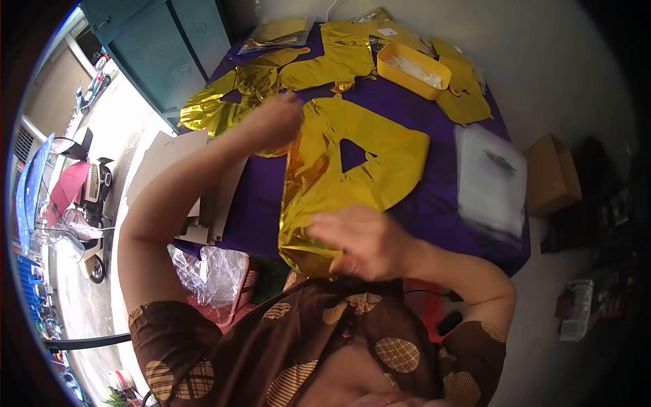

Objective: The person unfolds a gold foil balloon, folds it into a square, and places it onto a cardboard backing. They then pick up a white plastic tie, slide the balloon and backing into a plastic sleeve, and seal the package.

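- Between the two hands, a flat gold foil balloon point(352, 169) with a triangular hole lay spread over the purple bench point(434, 203), its near edge crumpled and hanging off toward the person.
- The left hand point(274, 119) was closed on the balloon's far left corner, fingers hidden behind the knuckles.
- The right hand point(363, 241) pressed on the balloon's near crumpled end, blurred, fingers bent onto the foil; whether it pinched or only pushed could not be told.
- The hands were well apart, one at each end of the balloon.
- Beyond the left hand, more gold foil pieces point(230, 95) lay heaped and wrinkled on the bench.
- Farther out, past the balloon, a yellow tray point(410, 71) held pale items, with more gold shapes point(464, 102) just beside it.
- Right of the right hand, a clear packet point(491, 180) lay at the bench edge, blurred.
- Off the bench on that side, a cardboard box point(553, 173) sat on the floor.
- Below the left arm, flat white card point(169, 163) and crumpled clear plastic point(210, 271) lay near the bench.
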A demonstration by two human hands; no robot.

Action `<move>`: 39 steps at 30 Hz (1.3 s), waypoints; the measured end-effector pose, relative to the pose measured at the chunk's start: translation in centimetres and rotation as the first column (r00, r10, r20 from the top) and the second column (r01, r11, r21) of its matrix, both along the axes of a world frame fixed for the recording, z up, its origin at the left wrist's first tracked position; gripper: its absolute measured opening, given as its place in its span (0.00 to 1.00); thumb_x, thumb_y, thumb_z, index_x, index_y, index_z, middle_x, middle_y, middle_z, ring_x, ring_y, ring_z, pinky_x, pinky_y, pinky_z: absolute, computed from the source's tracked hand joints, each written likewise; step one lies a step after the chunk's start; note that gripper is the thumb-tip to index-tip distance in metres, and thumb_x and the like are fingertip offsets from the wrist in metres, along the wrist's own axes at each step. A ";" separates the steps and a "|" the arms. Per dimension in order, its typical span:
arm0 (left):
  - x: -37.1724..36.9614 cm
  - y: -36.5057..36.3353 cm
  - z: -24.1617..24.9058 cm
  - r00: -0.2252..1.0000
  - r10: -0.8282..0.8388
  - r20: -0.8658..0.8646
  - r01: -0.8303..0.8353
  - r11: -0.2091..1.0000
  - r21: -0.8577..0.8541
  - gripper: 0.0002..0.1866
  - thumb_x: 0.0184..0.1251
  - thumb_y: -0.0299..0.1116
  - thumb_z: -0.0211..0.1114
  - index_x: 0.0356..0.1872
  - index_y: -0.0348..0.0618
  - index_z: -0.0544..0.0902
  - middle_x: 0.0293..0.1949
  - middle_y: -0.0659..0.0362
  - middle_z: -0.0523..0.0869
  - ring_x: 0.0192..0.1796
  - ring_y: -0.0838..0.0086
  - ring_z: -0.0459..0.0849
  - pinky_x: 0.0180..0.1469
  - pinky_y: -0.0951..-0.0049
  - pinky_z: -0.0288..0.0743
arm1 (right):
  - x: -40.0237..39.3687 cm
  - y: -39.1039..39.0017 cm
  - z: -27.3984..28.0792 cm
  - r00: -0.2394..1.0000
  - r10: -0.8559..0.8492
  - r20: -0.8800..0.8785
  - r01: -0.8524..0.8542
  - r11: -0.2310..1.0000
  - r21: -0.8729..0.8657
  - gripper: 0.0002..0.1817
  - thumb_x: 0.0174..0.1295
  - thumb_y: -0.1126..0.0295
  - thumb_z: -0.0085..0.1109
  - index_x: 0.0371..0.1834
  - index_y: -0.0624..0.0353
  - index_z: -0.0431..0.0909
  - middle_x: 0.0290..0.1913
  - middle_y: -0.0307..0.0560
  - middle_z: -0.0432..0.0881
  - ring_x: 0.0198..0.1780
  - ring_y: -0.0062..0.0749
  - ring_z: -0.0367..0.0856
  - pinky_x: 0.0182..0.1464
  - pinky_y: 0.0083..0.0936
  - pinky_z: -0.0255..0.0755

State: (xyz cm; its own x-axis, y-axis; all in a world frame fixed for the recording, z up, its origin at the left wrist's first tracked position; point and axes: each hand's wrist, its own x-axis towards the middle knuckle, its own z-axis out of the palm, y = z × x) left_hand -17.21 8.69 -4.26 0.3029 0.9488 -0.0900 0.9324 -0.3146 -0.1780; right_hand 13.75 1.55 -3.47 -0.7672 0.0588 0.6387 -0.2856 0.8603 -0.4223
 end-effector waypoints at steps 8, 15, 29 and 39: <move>10.7 -7.1 -3.2 0.984 0.015 0.176 -0.016 1.000 0.003 0.47 0.70 0.65 0.54 0.71 0.27 0.62 0.69 0.30 0.64 0.73 0.38 0.62 0.74 0.48 0.58 | 7.1 16.8 -3.9 0.535 -0.794 0.288 0.767 0.600 0.228 0.21 0.66 0.74 0.54 0.62 0.67 0.74 0.60 0.59 0.78 0.61 0.53 0.74 0.65 0.40 0.67; 10.1 -6.6 -2.0 0.986 -0.112 0.127 0.115 0.993 -0.018 0.54 0.67 0.67 0.56 0.77 0.30 0.52 0.71 0.31 0.62 0.75 0.39 0.58 0.74 0.48 0.58 | 6.8 17.5 -2.7 0.750 -0.336 0.570 0.650 0.537 -0.539 0.20 0.60 0.68 0.65 0.51 0.73 0.81 0.38 0.44 0.86 0.38 0.24 0.82 0.46 0.23 0.74; 9.6 -5.5 0.0 0.963 -0.143 0.230 0.187 0.965 -0.181 0.69 0.48 0.64 0.76 0.79 0.33 0.43 0.75 0.36 0.57 0.79 0.44 0.53 0.77 0.45 0.51 | 10.8 11.2 7.1 0.461 -0.414 0.785 0.816 0.546 -0.191 0.12 0.64 0.68 0.60 0.26 0.64 0.80 0.22 0.37 0.79 0.22 0.15 0.73 0.24 0.19 0.65; 9.8 -4.7 1.7 0.959 -0.234 0.160 0.271 0.921 -0.279 0.71 0.47 0.67 0.75 0.80 0.36 0.40 0.77 0.35 0.54 0.80 0.44 0.51 0.79 0.41 0.48 | 6.9 10.5 2.0 0.630 -0.630 0.455 0.472 0.775 0.420 0.21 0.69 0.62 0.56 0.59 0.64 0.76 0.63 0.62 0.77 0.66 0.51 0.74 0.66 0.44 0.66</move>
